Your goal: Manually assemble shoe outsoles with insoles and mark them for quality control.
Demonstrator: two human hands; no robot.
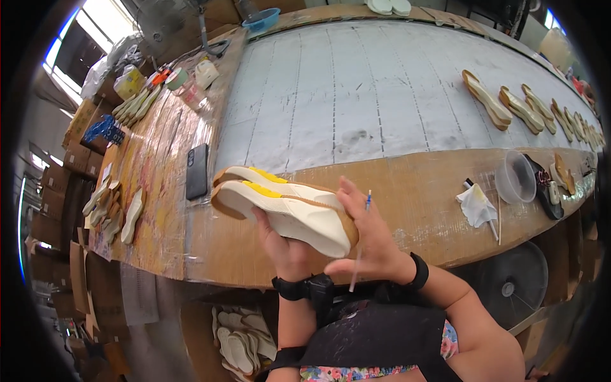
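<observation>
In front of me a pair of cream shoe soles (286, 213), with tan-brown ends and yellow side patches, is held tilted above the cardboard-covered table edge. My left hand (283, 245) grips the pair from below, thumb up against the near sole. My right hand (372, 239) cups their right end, fingers above and thumb below. A thin clear pen (358, 254) with a blue tip is tucked in that same hand, crossing the palm. How firmly the right fingers press on the soles is hard to see.
More soles (487, 99) line the table's far right. A clear plastic tub (515, 176), a white cloth (476, 207) and a dark sandal (545, 191) lie nearer. Leftward are a black phone (197, 172) and loose soles (132, 216). Below stands a box of soles (238, 344).
</observation>
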